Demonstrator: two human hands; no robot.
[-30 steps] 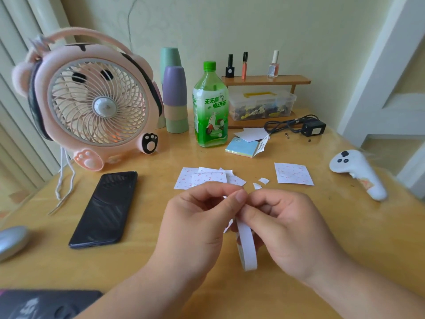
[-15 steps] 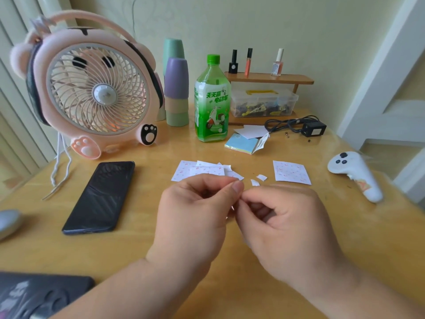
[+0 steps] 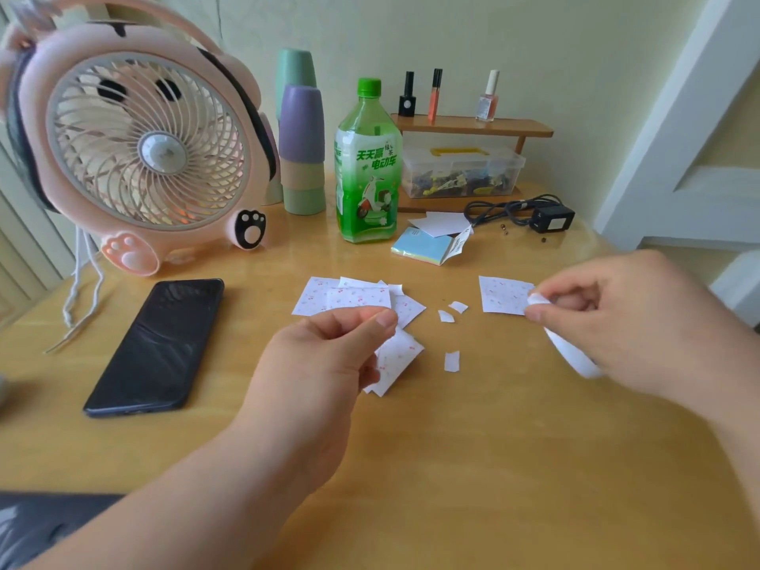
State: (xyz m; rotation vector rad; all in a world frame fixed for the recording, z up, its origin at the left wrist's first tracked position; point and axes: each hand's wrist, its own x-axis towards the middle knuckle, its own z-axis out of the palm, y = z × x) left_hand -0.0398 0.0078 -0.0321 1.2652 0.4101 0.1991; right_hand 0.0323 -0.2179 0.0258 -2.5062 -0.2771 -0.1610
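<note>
Hanging from the grip of the left hand [image 3: 325, 364], patterned paper [image 3: 398, 357] juts rightward.

Bench [image 3: 493, 466] layout:

- **Rear left:** the fan [image 3: 152, 152], with the phone [image 3: 158, 343] lying in front of it.
- **Right of the fan:** the cup stack [image 3: 302, 150], then the bottle [image 3: 367, 166].
- **Rear right:** the shelf [image 3: 473, 127], with the box [image 3: 460, 174] beneath it and the adapter [image 3: 551, 218] before the box.
- **Before the bottle, to its right:** the note pad [image 3: 423, 250].
- **Centre:** the paper pile [image 3: 353, 300], with the single square [image 3: 503, 294] to its right and scraps [image 3: 451, 360] between them.
- **Hands:** the left hand [image 3: 325, 364] holds a paper piece [image 3: 397, 359] before the pile. The right hand [image 3: 629, 318] holds a tape roll [image 3: 571, 355] at the square's right edge.
</note>
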